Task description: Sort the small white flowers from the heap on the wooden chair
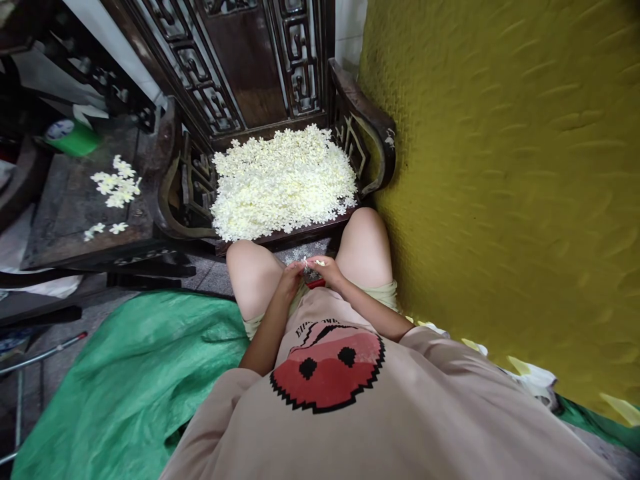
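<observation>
My left hand (291,277) and my right hand (328,269) meet between my knees, fingertips almost touching. A small white artificial-looking flower (305,261) sits at their pinched fingertips. Another pale yellow-white flower (320,263) lies against the fingers of my right hand. Exactly how each finger grips is too small to make out. In front of my knees, a thick heap of similar white flowers (285,180) covers the seat of a dark carved wooden chair (250,63). Something red (315,284) shows just below my hands in my lap.
At left a dark wooden side table (65,230) bears several loose flowers (117,183) and a green roll-like object (75,138). Green sheeting (135,373) spreads at lower left, near metal tubing (45,357). A large yellow-olive textured surface (500,167) rises close on the right.
</observation>
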Motion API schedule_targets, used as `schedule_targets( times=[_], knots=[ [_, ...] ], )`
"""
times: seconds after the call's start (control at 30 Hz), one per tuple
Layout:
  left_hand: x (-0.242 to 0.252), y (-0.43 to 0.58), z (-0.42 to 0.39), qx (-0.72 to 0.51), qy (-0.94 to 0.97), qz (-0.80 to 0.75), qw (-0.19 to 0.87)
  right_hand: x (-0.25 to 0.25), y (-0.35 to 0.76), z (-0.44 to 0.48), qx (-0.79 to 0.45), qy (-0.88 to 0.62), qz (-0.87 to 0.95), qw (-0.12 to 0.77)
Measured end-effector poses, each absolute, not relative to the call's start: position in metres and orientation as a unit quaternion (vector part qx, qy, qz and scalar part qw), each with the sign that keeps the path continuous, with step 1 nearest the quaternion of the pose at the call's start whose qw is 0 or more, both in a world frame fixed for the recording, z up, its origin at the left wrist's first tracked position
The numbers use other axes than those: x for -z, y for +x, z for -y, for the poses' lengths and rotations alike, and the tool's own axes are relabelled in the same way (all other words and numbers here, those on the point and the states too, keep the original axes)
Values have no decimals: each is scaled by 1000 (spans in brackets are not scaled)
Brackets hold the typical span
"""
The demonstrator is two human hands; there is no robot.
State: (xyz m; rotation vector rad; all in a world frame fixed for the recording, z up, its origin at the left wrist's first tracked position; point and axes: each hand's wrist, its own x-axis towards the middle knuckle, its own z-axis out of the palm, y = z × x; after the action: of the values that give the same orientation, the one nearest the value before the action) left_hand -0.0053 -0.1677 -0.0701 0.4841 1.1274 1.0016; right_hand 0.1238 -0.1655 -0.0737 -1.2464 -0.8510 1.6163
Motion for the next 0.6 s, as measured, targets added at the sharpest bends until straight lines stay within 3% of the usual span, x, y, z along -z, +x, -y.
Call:
schedule_targets(
  times=[0.6],
  knots=[
    [78, -10, 167, -426, 183, -488, 739, 75, 124, 167, -614, -518, 372, 465]
  ],
)
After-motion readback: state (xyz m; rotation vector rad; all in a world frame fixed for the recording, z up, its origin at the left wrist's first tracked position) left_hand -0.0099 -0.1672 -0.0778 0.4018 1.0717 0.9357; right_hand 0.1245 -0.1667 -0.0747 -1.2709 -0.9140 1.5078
